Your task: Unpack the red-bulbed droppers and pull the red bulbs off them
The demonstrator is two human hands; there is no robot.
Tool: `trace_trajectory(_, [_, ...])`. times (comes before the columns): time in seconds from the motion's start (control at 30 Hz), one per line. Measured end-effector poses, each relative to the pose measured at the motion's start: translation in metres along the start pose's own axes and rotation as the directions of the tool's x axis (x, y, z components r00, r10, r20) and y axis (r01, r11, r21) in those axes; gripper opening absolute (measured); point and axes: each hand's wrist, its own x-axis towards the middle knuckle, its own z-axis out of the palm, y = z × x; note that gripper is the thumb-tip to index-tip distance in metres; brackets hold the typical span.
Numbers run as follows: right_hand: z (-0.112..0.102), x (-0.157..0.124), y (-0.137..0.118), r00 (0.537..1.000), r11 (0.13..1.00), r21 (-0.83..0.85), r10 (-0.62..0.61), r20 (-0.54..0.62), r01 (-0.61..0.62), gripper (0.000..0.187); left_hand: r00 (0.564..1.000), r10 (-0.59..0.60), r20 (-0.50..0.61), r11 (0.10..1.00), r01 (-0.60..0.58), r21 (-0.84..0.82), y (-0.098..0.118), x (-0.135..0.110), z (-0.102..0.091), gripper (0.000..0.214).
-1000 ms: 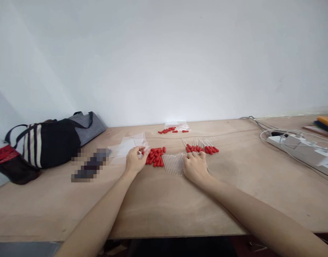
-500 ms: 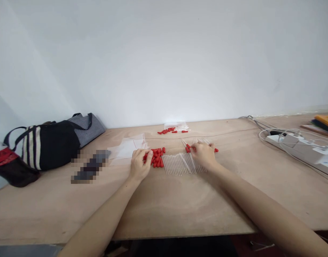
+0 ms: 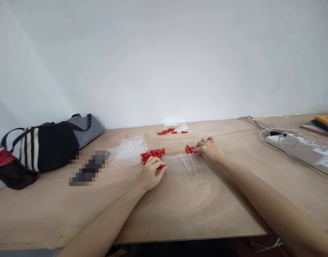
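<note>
My left hand [image 3: 151, 173] is closed at the near edge of a pile of red rubber bulbs [image 3: 154, 152], with a bit of red showing between thumb and fingertips. To the right of that pile, thin clear tubes [image 3: 177, 166], like dropper tubes, lie side by side in a row. At the far right end of this row, my right hand [image 3: 206, 148] has its fingers bent together beside a few red bulbs [image 3: 188, 149] fitted near more clear tubes. Its fingers hide what they pinch.
Clear plastic bags [image 3: 129, 148] lie left of the pile. More red bulbs [image 3: 166, 131] rest by a small plastic bag [image 3: 177, 126] near the wall. A black bag [image 3: 51, 146] stands at left, a power strip [image 3: 300, 142] with cables at right.
My left hand has moved right and nearer to me, from the pile's left side to its near edge. My right hand has shifted slightly right, uncovering more of the tube row.
</note>
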Motion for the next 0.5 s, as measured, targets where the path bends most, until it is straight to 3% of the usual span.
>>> trace_trajectory(0.33, [0.0001, 0.0068, 0.003, 0.993, 0.992, -0.041, -0.114, 0.035, 0.115, 0.027, 0.999, -0.014, 0.043, 1.0, 0.014, -0.01, -0.0026, 0.0002, -0.0006, 0.011])
trace_trajectory(0.43, [-0.0012, 0.006, 0.0004, 0.995, 0.996, -0.012, -0.086, 0.053, 0.087, 0.027, 0.999, -0.011, 0.036, 1.0, 0.011, -0.011, -0.0025, 0.0005, -0.0005, 0.011])
trace_trajectory(0.5, [-0.0027, 0.0073, -0.0025, 0.998, 0.999, 0.035, 0.018, 0.067, -0.02, 0.026, 0.999, -0.009, 0.031, 1.0, 0.009, -0.015, -0.0023, 0.0006, -0.0004, 0.011])
